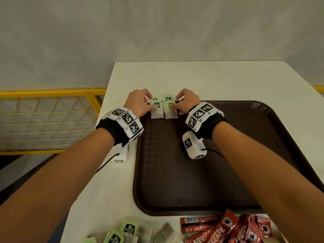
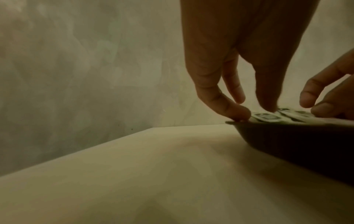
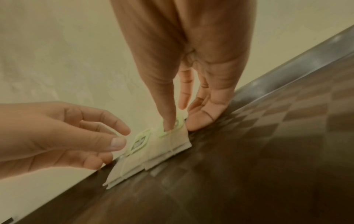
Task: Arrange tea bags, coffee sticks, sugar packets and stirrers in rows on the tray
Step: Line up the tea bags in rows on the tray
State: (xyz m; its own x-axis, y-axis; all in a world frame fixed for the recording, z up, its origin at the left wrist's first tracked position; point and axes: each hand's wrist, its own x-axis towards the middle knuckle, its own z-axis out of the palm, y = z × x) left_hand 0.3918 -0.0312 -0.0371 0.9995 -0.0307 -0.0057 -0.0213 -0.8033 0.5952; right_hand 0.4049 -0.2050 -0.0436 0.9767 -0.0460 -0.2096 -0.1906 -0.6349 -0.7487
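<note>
Your left hand and right hand, fingers relaxed, each press a tea bag flat at the tray's far edge.

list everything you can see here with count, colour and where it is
tea bags on tray: at least two, maybe two stacked pairs; white with green tags; far left corner of the tray
tray: one, dark brown, on the table
loose tea bags: several, white with green tags, near table edge, left
coffee sticks: a pile, red, near table edge, right
table: one, white
railing: one, yellow, left of table
left hand: fingertips on left tea bag
right hand: fingertip on right tea bag's tag
</note>
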